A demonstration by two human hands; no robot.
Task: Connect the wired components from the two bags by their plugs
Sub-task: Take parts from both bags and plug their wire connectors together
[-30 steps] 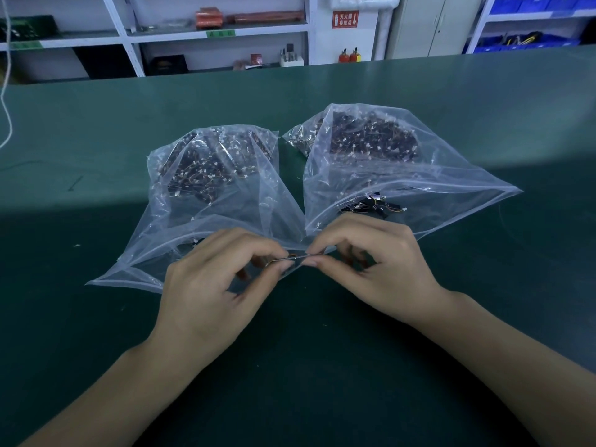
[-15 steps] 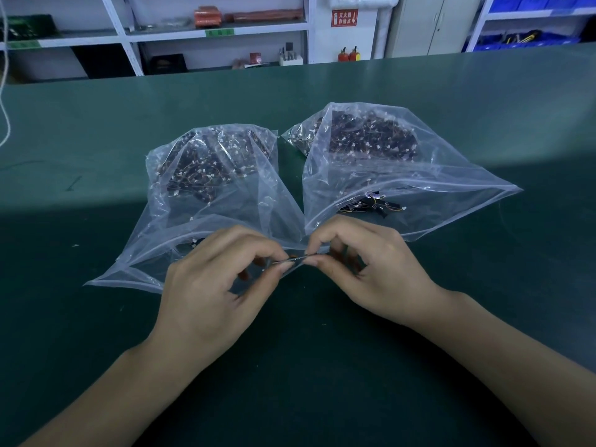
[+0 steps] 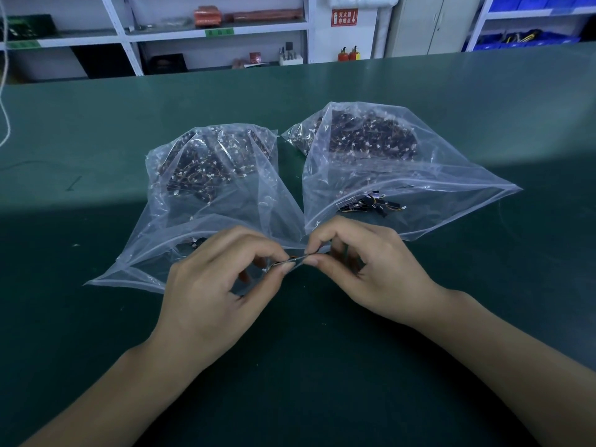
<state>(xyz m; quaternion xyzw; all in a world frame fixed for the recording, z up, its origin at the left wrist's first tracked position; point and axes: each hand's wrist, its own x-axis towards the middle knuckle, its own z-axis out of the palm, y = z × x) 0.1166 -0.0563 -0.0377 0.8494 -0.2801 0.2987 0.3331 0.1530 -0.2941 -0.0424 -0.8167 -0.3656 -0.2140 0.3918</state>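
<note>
Wired components pinched between both hands just above the green table (image 3: 96, 317), at about 6 o'clock of the two bags.

Largest to smallest: table spread across the whole view, half in shadow nearer the person. Right bag (image 3: 403, 175), clear plastic, at 1 o'clock of the hands, mouth gaping toward the person, dark mass of wired parts heaped at its far end, loose cluster of parts (image 3: 371, 204) near its mouth. Left bag (image 3: 213, 175), clear plastic, at 11 o'clock, just beside the right one, mouth likewise toward the person, its near flap lying under and behind the left hand's fingers. Left hand (image 3: 209, 295), fingers curled, thumb and forefinger pinching one end of the thin wired piece (image 3: 290, 260). Right hand (image 3: 371, 272), fingers curled, thumb and forefinger pinching the other end, fingertips of both hands nearly touching. Plug itself too small to make out, mostly hidden by fingertips.

Beyond the table at 12 o'clock: white shelving (image 3: 219, 27) with boxes, red sign (image 3: 344, 17), blue bins (image 3: 522, 40) at 2 o'clock.
</note>
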